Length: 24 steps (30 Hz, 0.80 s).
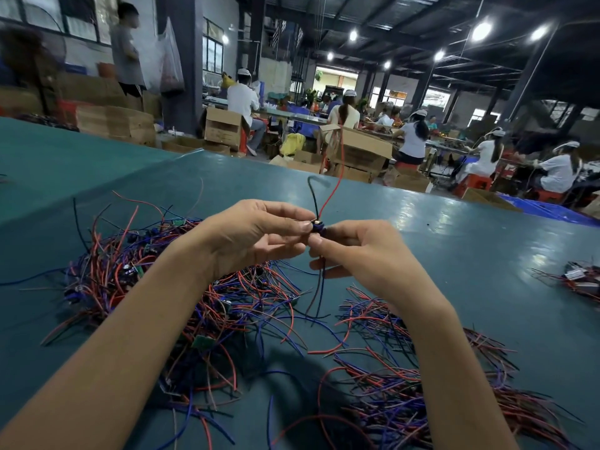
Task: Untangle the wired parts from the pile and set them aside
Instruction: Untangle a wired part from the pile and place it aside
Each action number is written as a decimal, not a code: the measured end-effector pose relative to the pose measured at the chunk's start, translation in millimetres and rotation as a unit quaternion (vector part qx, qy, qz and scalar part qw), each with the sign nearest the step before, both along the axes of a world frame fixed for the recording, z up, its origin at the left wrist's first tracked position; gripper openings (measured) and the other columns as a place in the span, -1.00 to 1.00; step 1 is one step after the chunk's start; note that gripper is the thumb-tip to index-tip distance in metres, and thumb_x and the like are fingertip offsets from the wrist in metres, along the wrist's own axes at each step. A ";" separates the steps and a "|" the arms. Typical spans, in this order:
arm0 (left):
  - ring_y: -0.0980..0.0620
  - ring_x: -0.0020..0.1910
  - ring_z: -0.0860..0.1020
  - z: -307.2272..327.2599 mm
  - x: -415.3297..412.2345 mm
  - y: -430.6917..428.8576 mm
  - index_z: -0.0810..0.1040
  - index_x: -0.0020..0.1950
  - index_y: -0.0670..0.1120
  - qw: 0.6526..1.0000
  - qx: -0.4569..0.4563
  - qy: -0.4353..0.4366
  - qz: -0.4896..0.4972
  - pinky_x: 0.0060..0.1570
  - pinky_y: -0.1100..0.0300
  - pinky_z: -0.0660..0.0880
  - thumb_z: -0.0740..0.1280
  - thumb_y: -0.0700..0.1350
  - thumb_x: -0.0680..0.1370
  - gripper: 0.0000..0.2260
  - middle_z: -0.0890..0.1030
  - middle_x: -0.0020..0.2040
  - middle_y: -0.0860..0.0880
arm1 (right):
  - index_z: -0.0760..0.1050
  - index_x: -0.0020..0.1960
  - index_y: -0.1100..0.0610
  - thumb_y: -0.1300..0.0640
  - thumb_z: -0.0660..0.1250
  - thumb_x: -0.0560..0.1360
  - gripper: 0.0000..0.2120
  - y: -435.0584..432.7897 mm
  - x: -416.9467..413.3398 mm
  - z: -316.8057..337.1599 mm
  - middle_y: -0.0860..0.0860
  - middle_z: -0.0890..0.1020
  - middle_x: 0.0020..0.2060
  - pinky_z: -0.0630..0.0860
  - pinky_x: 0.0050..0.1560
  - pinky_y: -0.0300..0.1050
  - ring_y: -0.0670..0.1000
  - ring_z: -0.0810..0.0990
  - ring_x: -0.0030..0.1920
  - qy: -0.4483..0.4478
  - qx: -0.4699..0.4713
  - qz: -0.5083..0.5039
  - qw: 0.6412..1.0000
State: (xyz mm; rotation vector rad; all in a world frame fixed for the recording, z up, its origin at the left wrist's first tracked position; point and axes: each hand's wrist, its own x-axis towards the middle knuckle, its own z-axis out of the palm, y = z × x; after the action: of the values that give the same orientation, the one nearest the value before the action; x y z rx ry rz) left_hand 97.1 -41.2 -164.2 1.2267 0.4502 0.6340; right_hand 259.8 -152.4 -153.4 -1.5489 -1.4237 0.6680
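Both hands meet above the middle of the green surface [454, 254]: the left hand [256, 235] and right hand [363, 251] each pinch one small wired part [317, 226] between fingertips, its red and black leads (one red reaching high) sticking up. The tangled pile [168, 287] sprawls toward the left edge; a sorted bunch [422, 384] lies near the right.

Teal table [454, 254], glossy at right. Behind it, open cardboard boxes [224, 126] on the floor, a yellow bag [292, 142] among them. Person in grey shirt [125, 50] stands far left near a dark pillar [185, 76] with a plastic bag [168, 60] hanging on it. Seated workers [242, 99] in white caps at long benches, some on red stools [474, 183]. Blue crates [532, 206] at right edge. Round ceiling lights [481, 30] on.
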 end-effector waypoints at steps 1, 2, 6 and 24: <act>-0.04 -0.11 0.71 -0.3 0.6 -1.6 0.74 -0.10 -0.14 1.000 0.007 0.004 0.000 -0.29 0.24 0.62 0.52 -0.25 0.33 -0.83 0.71 -0.07 -0.18 | 0.66 0.04 0.15 0.14 0.43 0.56 -0.90 0.7 -0.1 -0.7 0.12 0.75 -0.17 0.68 0.00 0.09 0.07 0.75 -0.15 0.030 0.003 -0.001 1.000; -0.06 -0.09 0.71 -0.5 1.3 -3.4 0.74 -0.06 -0.11 1.000 0.022 0.013 -0.002 -0.31 0.24 0.61 0.53 -0.21 0.34 -0.81 0.71 -0.04 -0.17 | 0.65 0.10 0.18 0.16 0.43 0.56 -0.85 0.9 0.8 -0.8 0.16 0.74 -0.17 0.69 -0.03 0.06 0.10 0.75 -0.15 0.057 0.011 -0.005 0.998; -0.04 -0.06 0.71 -0.5 3.3 -9.2 0.71 0.03 -0.01 0.994 0.096 0.058 0.006 -0.31 0.27 0.54 0.53 -0.05 0.41 -0.79 0.72 0.02 -0.07 | 0.63 0.15 0.21 0.24 0.42 0.55 -0.82 -5.7 15.7 6.6 0.16 0.69 -0.21 0.70 -0.11 -0.02 0.14 0.74 -0.20 0.110 0.037 -0.012 0.993; 0.04 -0.15 0.69 8.5 -33.7 17.6 0.69 0.09 -0.06 0.973 0.153 0.159 0.070 -0.34 0.32 0.47 0.47 0.04 0.49 -0.75 0.74 0.01 -0.06 | 0.76 -0.13 -0.15 0.24 0.54 0.43 -0.74 -92.5 106.7 18.0 0.15 0.69 -0.28 0.43 -0.23 -0.22 -0.05 0.54 -0.30 -0.220 -0.268 -0.111 0.931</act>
State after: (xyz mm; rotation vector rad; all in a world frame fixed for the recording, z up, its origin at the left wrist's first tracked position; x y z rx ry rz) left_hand 63.4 -23.5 -155.7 1.6110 0.7316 0.6444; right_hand 366.5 -244.9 -135.4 -2.3713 -1.4133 0.6247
